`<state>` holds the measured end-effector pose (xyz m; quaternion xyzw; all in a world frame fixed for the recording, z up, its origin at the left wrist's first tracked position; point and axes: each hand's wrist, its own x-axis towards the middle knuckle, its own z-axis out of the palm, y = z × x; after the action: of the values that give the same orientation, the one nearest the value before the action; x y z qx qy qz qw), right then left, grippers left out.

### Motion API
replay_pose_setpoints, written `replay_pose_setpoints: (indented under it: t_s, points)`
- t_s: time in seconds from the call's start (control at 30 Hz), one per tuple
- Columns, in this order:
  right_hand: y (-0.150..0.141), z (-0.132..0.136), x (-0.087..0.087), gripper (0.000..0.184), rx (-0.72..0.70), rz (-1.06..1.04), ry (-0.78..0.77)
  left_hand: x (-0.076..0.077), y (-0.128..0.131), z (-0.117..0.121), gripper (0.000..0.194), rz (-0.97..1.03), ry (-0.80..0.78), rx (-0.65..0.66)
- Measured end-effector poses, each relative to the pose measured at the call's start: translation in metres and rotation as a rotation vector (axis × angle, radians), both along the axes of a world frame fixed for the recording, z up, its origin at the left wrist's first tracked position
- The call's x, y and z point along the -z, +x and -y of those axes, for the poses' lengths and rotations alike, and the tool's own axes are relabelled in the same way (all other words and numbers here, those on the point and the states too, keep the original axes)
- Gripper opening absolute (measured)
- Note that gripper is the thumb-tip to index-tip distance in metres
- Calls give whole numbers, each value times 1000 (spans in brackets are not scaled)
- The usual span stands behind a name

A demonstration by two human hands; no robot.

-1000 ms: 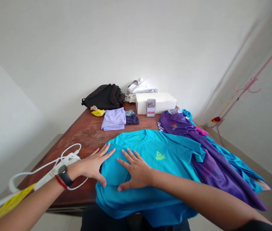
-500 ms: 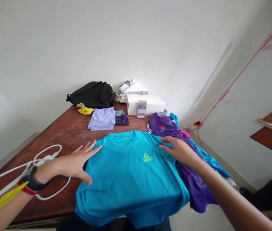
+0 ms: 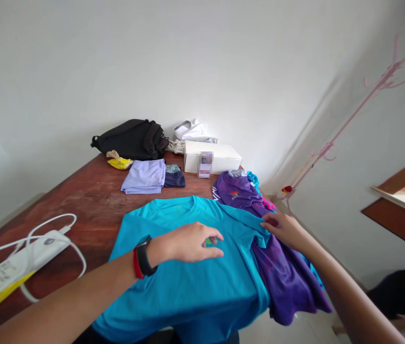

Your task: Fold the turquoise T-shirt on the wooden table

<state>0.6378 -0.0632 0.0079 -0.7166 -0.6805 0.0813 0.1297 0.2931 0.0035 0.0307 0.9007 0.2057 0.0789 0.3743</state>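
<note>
Teal T-shirt (image 3: 184, 291) spread on near part of tabletop (image 3: 88, 200), hem hanging over near edge. Left hand (image 3: 188, 243) on shirt chest, fingers together, grip unclear. Right hand (image 3: 283, 230) clamped on sleeve edge at right. Purple shirt (image 3: 284, 272) just beside, spilling over right edge. Open wood at left, around white power strip (image 3: 19, 260). Far end: closed white box (image 3: 212, 157), black backpack (image 3: 131, 139), contents hidden.

A turquoise T-shirt (image 3: 184, 282) lies near, its lime-green logo (image 3: 208, 241) showing; right of it, a mottled purple shirt (image 3: 284, 277); far away, a pale lilac folded shirt (image 3: 143, 176) and a black backpack (image 3: 131, 139) on a reddish-brown wood table (image 3: 80, 200).
</note>
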Motion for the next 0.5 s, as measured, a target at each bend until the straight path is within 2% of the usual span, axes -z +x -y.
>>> replay_pose_setpoints:
  t_s: [0.13, 0.23, 0.3, 0.4, 0.5]
  points:
    - [3, -7, 0, 37, -35, -117, 40, 9, 38, 1, 62, 36, -304, 10]
    - [-2, -13, -3, 39, -89, -320, 46, 16, 61, -6, 66, 55, -549, -40]
    - [-10, -18, -9, 41, -100, -508, 19, 16, 74, -9, 61, 77, -603, -117]
    - [-23, -28, -20, 42, -73, -772, -56, 13, 88, -9, 56, 114, -572, -249]
    - [-38, -41, -25, 40, -82, -971, -136, 12, 92, -8, 57, 168, -631, -304]
